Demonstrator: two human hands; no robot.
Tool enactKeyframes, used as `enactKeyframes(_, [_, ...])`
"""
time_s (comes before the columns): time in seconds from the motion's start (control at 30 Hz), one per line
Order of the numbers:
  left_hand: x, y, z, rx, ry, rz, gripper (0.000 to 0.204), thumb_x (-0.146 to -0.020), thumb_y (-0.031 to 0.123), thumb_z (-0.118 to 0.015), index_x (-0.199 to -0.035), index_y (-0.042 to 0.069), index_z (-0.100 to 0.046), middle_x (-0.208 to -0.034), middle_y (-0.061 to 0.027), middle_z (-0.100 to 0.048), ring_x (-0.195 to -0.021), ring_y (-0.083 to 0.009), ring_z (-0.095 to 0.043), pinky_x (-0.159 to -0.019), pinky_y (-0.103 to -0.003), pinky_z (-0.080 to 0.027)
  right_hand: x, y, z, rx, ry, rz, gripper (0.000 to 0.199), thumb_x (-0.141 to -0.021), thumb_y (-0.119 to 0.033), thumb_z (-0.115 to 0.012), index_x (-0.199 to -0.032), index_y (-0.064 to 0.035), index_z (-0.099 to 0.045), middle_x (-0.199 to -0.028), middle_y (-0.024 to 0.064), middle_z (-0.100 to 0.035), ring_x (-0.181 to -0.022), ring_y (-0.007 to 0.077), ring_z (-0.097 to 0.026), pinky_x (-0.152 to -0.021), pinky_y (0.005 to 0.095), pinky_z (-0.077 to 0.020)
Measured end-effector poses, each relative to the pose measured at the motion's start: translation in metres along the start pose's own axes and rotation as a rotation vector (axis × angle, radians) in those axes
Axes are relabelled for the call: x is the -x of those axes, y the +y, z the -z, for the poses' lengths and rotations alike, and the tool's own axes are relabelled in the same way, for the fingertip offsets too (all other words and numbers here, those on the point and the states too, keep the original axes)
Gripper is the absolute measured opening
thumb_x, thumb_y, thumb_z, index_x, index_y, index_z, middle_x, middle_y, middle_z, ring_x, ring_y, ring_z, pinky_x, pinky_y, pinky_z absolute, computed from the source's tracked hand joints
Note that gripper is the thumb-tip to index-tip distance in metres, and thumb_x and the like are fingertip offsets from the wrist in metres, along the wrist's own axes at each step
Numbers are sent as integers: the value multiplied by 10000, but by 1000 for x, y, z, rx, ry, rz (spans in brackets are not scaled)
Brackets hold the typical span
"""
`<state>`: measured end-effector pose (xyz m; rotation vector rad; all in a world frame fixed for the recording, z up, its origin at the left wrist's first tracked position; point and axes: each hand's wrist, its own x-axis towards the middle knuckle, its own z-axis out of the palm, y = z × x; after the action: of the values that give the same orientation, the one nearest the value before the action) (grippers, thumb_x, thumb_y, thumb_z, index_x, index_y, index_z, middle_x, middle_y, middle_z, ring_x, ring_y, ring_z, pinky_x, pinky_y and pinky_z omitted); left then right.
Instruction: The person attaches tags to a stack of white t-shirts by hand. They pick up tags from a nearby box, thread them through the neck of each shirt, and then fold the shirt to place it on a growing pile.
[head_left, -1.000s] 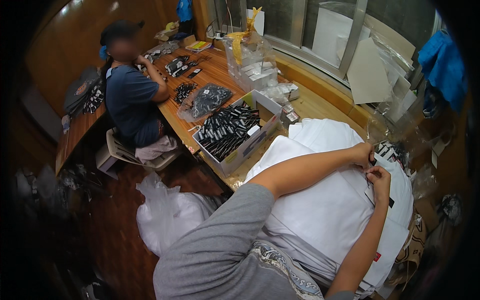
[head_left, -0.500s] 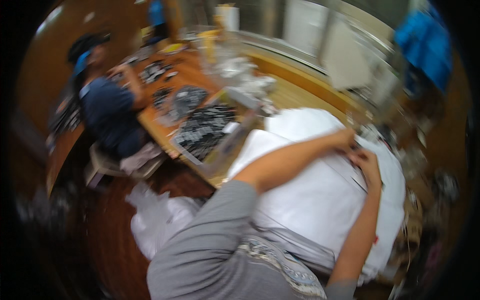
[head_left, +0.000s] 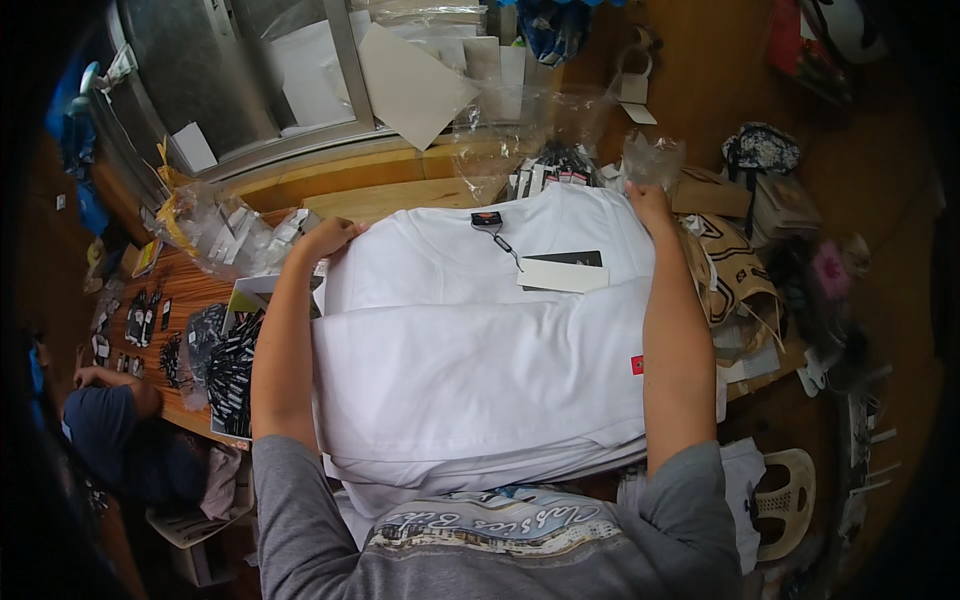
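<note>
A white T-shirt (head_left: 470, 370) lies on top of a stack of white garments in front of me, its lower part folded up over the chest. My left hand (head_left: 335, 238) pinches its left shoulder edge. On the opposite side, my right hand (head_left: 650, 205) grips the right shoulder edge, fingers partly hidden. Between them, a black neck label (head_left: 487, 219) shows in the collar, and a dark string runs from it to a white hang tag (head_left: 563, 275) lying over a black one. A small red tab (head_left: 637, 365) shows by my right forearm.
To the left stands a box of black tags (head_left: 232, 375), with crumpled clear bags (head_left: 235, 235) behind it. A co-worker (head_left: 125, 430) sits at the far left. Brown paper bags (head_left: 735, 265) crowd the right side; a plastic stool (head_left: 785, 500) stands lower right.
My view has turned right and steadied. My hands, close together over the white fabric before, are now spread to the T-shirt's two shoulders. The hang tags now show plainly on it.
</note>
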<state>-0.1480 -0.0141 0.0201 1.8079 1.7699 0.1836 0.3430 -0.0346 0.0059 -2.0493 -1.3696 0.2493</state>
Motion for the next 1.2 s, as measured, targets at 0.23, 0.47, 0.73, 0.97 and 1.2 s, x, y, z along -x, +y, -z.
enactKeyframes(0.23, [-17,-3,-18,746,225,-246,260,-713,68,-597,-950,-17,-532,-690,-17,-529,-587,-82,-473,-554,-183,-397,-16,0,-21,172,53,24,276,-637,-268,-636,-829,-70,-618,-818,130,-597,-751,252,-572,-670,315,-426])
enactKeyframes(0.47, [0,-3,-1,1179,239,-283,143,-737,44,-550,-874,9,-529,-774,-19,-549,-708,-81,-511,-622,-172,-412,1,-19,-6,-126,282,174,205,-616,-105,-650,-801,-46,-585,-732,84,-593,-676,196,-560,-630,285,-428])
enactKeyframes(0.73, [13,-27,-23,254,90,-53,249,-761,122,-513,-969,-15,-527,-886,-108,-572,-767,-184,-538,-690,-276,-415,-10,-16,-7,-524,358,205,225,-643,-77,-629,-848,-27,-550,-775,103,-589,-707,188,-548,-643,276,-419])
enactKeyframes(0.97, [24,-35,-11,234,287,-185,258,-714,147,-572,-911,-20,-558,-848,-133,-582,-744,-189,-549,-661,-283,-418,14,-36,39,-1047,102,180,198,-742,-39,-549,-924,21,-499,-830,77,-564,-735,128,-505,-681,224,-388])
enactKeyframes(1.2, [82,-37,41,513,444,-444,188,-670,135,-625,-751,22,-497,-736,-63,-516,-663,-143,-494,-599,-239,-401,72,-29,118,-1260,-331,179,207,-756,-22,-508,-955,13,-461,-893,77,-528,-774,148,-521,-731,265,-416])
